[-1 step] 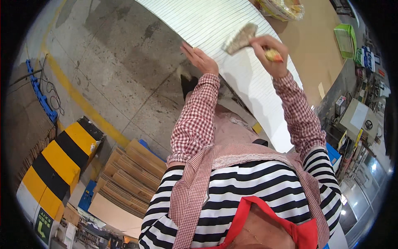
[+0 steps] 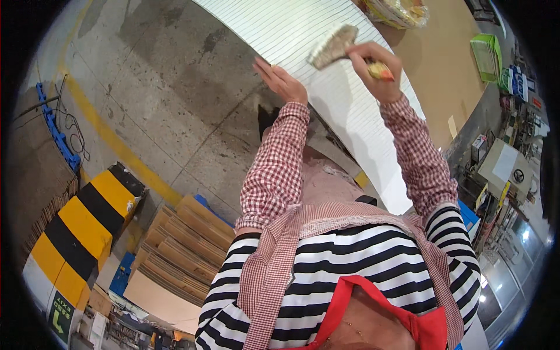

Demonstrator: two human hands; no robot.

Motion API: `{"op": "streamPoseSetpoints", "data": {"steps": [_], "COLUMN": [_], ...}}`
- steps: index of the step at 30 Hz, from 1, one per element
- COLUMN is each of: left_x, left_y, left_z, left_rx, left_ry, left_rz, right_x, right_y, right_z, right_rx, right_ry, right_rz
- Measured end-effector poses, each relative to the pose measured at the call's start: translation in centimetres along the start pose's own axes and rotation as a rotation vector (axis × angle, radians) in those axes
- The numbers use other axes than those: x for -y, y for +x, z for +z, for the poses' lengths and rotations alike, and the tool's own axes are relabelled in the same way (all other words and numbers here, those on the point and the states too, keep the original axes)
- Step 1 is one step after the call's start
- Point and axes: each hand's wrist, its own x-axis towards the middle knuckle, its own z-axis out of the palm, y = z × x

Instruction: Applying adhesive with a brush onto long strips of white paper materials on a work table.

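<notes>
In my right hand point(image 2: 376, 70) is a wide flat brush point(image 2: 333, 48) with pale bristles and a yellow-and-red handle, my fingers wrapped round it. Its bristles are over the top of a white stack of thin-edged sheets point(image 2: 303, 26), whose edges show as many fine lines; whether they touch it I cannot tell. My left hand point(image 2: 284, 84) is at the stack's left edge, its fingers stretched out and seeming to rest against the side, holding nothing.
Brown board point(image 2: 449, 64) lies right of the stack, with a yellow-and-clear plastic bag point(image 2: 402, 13) on it. Folded cardboard point(image 2: 181, 245) is piled at lower left, beside a yellow-and-black striped barrier point(image 2: 87, 219). A green crate point(image 2: 486, 57) and machinery point(image 2: 504, 166) stand at right.
My right hand has moved slightly up and to the left with the brush. My left hand has stayed nearly in place against the stack's edge.
</notes>
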Motion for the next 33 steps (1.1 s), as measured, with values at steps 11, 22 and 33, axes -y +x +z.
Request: {"op": "streamPoseSetpoints", "data": {"steps": [11, 22, 33], "left_x": [0.3, 0.6, 0.9], "left_y": [0.1, 0.3, 0.4], "left_z": [-0.7, -0.4, -0.1], "left_rx": [-0.01, -0.035, -0.059], "left_ry": [0.02, 0.081, 0.091], "left_rz": [0.043, 0.107, 0.13], "right_x": [0.5, 0.1, -0.9], "right_y": [-5.1, -7.0, -6.5], "right_z": [-1.5, -1.9, -1.4], "right_rx": [0.169, 0.191, 0.135], "right_ry": [-0.07, -0.157, -0.104], "right_rz": [0.045, -0.028, -0.056]}}
